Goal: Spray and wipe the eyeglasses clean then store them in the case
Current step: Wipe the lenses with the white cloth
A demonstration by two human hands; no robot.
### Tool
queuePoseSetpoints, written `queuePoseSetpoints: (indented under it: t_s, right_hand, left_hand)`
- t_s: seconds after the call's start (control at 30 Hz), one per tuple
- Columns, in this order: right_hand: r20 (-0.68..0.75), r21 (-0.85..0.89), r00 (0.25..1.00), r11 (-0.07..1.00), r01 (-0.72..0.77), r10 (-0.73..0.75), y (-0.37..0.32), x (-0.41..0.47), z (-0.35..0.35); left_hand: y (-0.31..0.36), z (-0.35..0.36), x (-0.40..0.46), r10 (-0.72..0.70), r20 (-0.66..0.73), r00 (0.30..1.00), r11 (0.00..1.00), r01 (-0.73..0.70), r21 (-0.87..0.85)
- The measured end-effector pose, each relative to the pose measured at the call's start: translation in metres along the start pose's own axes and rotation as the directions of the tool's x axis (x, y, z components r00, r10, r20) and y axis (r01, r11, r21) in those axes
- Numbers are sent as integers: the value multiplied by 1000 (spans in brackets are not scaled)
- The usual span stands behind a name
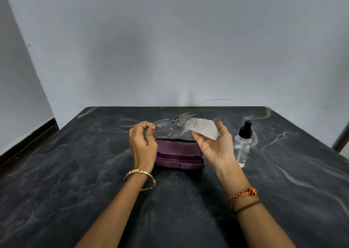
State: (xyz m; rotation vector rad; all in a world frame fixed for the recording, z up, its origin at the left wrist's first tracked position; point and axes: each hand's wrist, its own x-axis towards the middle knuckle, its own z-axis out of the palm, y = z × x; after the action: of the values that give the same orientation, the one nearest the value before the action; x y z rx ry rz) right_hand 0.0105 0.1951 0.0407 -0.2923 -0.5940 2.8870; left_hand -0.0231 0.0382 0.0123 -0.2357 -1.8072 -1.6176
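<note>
Thin metal-framed eyeglasses (171, 125) hang in the air above the case. My left hand (142, 141) pinches them at the left end of the frame. Droplets show on the right lens. My right hand (215, 144) is palm up just right of the glasses, with a pale grey cloth (205, 128) lying across its fingers and reaching behind the right lens. A closed purple glasses case (178, 156) lies on the table below both hands. A clear spray bottle (243, 143) with a black nozzle stands to the right of my right hand.
Everything sits on a dark marbled table (75, 181) set against a grey wall. A thin wire (213, 101) runs along the wall behind the table's far edge. Floor shows beyond the table's left and right sides.
</note>
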Motion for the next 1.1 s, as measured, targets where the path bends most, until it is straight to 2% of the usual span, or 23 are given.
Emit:
queuePoseSetpoints:
  t_s: [0.27, 0.63, 0.73, 1.1]
  right_hand:
    - [44, 78, 999, 997, -5, 2, 1, -3, -2]
    - [-13, 30, 998, 998, 61, -60, 2, 0, 1]
    - [10, 39, 997, 996, 80, -81, 3, -3, 2]
    - [99, -146, 986, 978, 151, -137, 4, 1, -7]
  left_hand:
    - [3, 0, -2, 52, 23, 998, 999, -52, -3]
    - [2, 4, -8, 218, 94, 971, 973, -223, 49]
    - [4, 4, -10, 264, 124, 956, 960, -273, 57]
    - [10, 4, -12, 279, 193, 941, 954, -295, 55]
